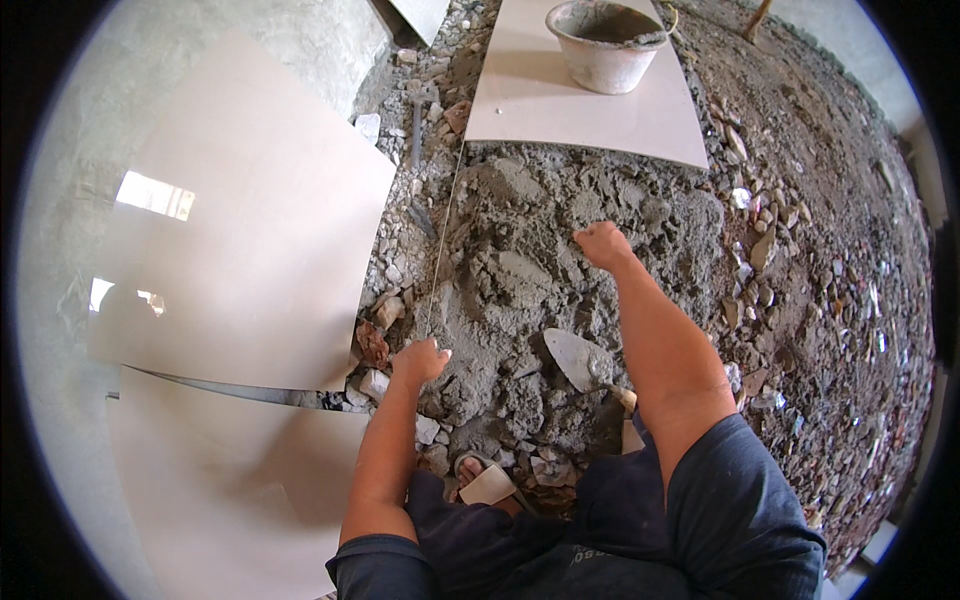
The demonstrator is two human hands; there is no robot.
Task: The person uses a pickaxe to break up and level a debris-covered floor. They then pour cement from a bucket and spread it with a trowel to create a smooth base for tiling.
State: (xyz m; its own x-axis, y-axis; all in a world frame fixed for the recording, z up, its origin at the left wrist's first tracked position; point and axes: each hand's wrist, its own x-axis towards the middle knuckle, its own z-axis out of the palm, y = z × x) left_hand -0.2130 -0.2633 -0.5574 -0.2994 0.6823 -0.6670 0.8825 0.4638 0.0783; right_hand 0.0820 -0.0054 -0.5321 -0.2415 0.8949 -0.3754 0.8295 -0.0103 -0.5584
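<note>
Leans over a lumpy bed of wet grey mortar (510, 270), spread straight ahead from near the feet up to the edge of a laid cream tile (580, 128). Reaches forward with the right hand (603, 245), out over the middle of the mortar, with fingers curled and pressed together. Cannot tell about anything inside that curl, nor about contact with the mortar beneath. Holds the left hand (420, 362) lower and nearer, at the mortar's left edge, likewise with fingers folded in. At those fingers, a thin pale string (445, 240), straight, running down from the laid cream tile's near left corner. Cannot tell a pinch on the string from a mere touch.

Below the right forearm, to its left: a trowel (577, 358), resting on the mortar, tip pointing away, handle toward the body. On the laid cream tile: a pale bucket (605, 72), grey mix inside. Left of the string: a strip of rubble (395, 270), with a hammer-like tool (417, 130) lengthwise on it, farther up. Beyond that strip: two big glossy sheets, a farther tile (250, 260) with window light mirrored in it, and a nearer tile (240, 460). To the right of the mortar: brown soil (830, 230) strewn with stones. At the near edge: a sandalled foot (488, 484) among loose stones.
</note>
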